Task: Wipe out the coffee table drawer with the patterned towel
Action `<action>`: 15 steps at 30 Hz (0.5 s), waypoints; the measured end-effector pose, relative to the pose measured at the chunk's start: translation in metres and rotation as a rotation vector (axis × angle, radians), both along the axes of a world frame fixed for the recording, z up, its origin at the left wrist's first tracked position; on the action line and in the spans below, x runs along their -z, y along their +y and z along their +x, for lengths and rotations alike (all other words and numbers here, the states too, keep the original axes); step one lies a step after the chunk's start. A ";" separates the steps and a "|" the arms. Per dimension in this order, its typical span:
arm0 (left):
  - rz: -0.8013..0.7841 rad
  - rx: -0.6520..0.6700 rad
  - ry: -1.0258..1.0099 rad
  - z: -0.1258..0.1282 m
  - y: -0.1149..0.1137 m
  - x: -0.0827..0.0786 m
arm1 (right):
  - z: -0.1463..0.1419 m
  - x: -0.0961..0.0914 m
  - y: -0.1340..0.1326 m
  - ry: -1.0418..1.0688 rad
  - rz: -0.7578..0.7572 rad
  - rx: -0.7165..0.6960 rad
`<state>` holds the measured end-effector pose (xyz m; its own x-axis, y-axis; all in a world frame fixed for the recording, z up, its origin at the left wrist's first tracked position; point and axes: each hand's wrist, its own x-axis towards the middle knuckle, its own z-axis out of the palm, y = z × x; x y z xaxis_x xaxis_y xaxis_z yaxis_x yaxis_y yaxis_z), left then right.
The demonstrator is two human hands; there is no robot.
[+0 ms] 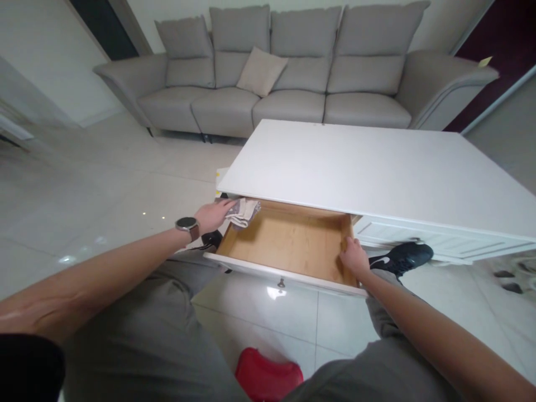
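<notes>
A wooden drawer (288, 237) with a white front is pulled out of the white coffee table (368, 167), and its bare bottom shows. My left hand (213, 216), with a watch on the wrist, grips a folded patterned cloth (243, 213) at the drawer's left rear corner. On the opposite side, my right hand (355, 255) is closed over the drawer's right side wall, its fingers on the inner face. A small metal knob (281, 283) sits in the middle of the drawer front.
Behind the table stands a long grey sofa (293, 106) with a beige cushion (262, 71). Black shoes (402, 258) flank the drawer. A red object (268, 375), perhaps a stool, is between my legs on the tiled floor (268, 318).
</notes>
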<state>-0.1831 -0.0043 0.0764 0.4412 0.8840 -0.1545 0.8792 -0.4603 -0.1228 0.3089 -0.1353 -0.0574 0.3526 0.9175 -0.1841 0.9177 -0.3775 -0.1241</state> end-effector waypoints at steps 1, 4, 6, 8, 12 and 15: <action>-0.107 -0.024 0.014 0.002 0.000 0.014 | 0.000 -0.001 -0.001 -0.002 0.000 0.002; -0.251 -0.145 0.017 0.014 0.004 0.057 | -0.003 -0.003 -0.003 -0.008 0.003 0.006; -0.179 -0.203 -0.011 0.025 0.011 0.077 | -0.004 -0.005 -0.004 -0.012 0.003 0.012; -0.090 -0.204 -0.018 0.033 0.021 0.087 | -0.006 -0.007 -0.004 -0.015 -0.006 0.020; -0.013 -0.113 -0.005 0.048 0.045 0.086 | -0.007 -0.009 -0.002 -0.009 -0.029 0.024; -0.036 -0.096 0.031 0.061 0.057 0.084 | -0.007 -0.009 -0.001 -0.016 -0.031 0.021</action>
